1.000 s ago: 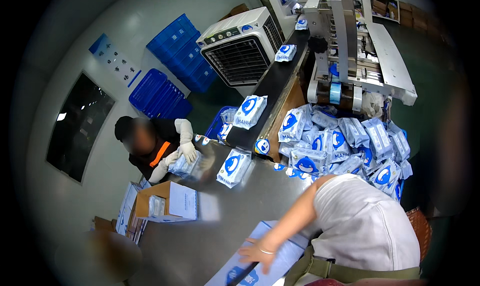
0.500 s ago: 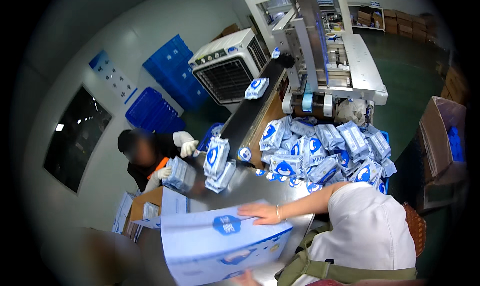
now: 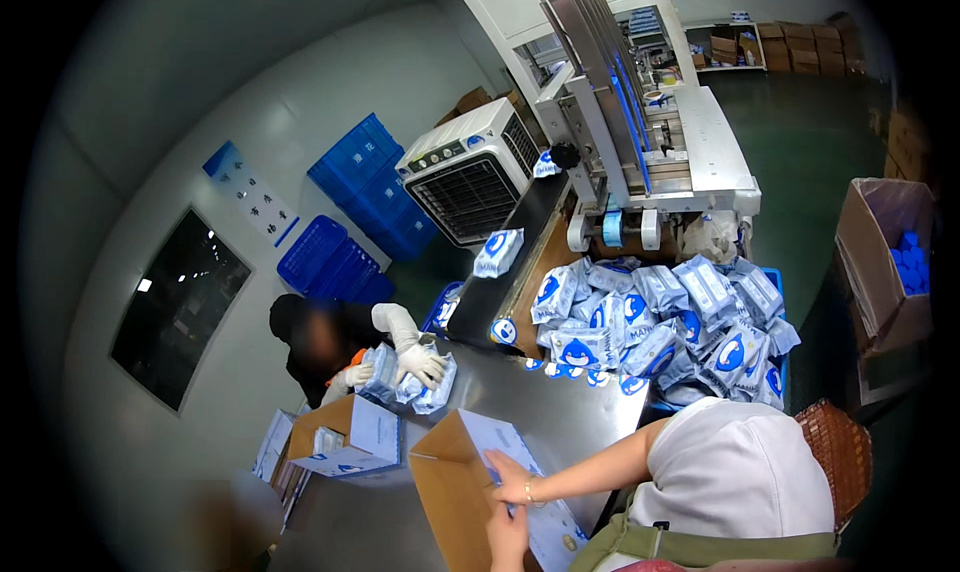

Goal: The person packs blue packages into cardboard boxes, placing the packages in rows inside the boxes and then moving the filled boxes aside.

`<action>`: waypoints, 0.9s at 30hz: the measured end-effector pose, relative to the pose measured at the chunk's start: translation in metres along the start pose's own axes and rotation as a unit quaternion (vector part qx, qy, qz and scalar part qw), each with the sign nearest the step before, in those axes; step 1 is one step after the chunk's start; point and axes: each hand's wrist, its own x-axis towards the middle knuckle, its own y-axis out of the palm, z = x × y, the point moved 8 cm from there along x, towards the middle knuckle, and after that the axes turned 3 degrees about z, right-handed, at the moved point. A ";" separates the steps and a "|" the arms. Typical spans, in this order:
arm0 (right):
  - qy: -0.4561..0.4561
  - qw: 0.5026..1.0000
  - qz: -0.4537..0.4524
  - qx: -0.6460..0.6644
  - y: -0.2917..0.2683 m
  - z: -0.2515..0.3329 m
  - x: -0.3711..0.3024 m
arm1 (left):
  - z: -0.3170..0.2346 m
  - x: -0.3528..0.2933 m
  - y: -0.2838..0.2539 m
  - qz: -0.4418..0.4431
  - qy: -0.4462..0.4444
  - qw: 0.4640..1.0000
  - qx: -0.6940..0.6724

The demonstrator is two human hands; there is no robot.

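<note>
A white-and-blue cardboard box (image 3: 545, 502), its brown inside (image 3: 440, 487) showing, stands tilted on the metal table in front of me. My right hand (image 3: 511, 477), with a bracelet at the wrist, is closed over the upper edge of its near wall. Just below, my left hand (image 3: 507, 537) grips the same edge, its forearm running out at the bottom of the picture. No packs are visible in the part of the box I can see. Across the table, a co-worker's white-gloved hand (image 3: 420, 364) rests on white-and-blue soft packs (image 3: 437, 387) beside a second open box (image 3: 372, 442).
A blue crate (image 3: 783, 322) heaped with packs (image 3: 660, 322) stands right of the conveyor belt (image 3: 492, 297), which carries a pack (image 3: 498, 253). A packing machine (image 3: 620, 122) is behind. The metal table (image 3: 540, 397) lies between me and the co-worker. A brown carton (image 3: 880, 272) stands far right.
The box has been turned so its open brown side shows; both hands have shifted onto its wall edge. The co-worker's raised glove has come down onto the packs, which now lie nearer the co-worker.
</note>
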 end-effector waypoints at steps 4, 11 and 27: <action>0.159 0.952 0.071 0.253 -0.007 -0.030 -0.031 | -0.033 -0.094 -0.105 -0.172 -0.132 0.912 0.349; 0.282 0.644 0.358 0.614 0.105 -0.140 -0.034 | 0.195 -0.171 -0.054 -0.123 -0.467 0.869 0.108; -0.397 0.674 0.422 -0.458 0.155 0.018 0.050 | 0.230 -0.187 -0.091 -0.216 -0.566 0.784 0.137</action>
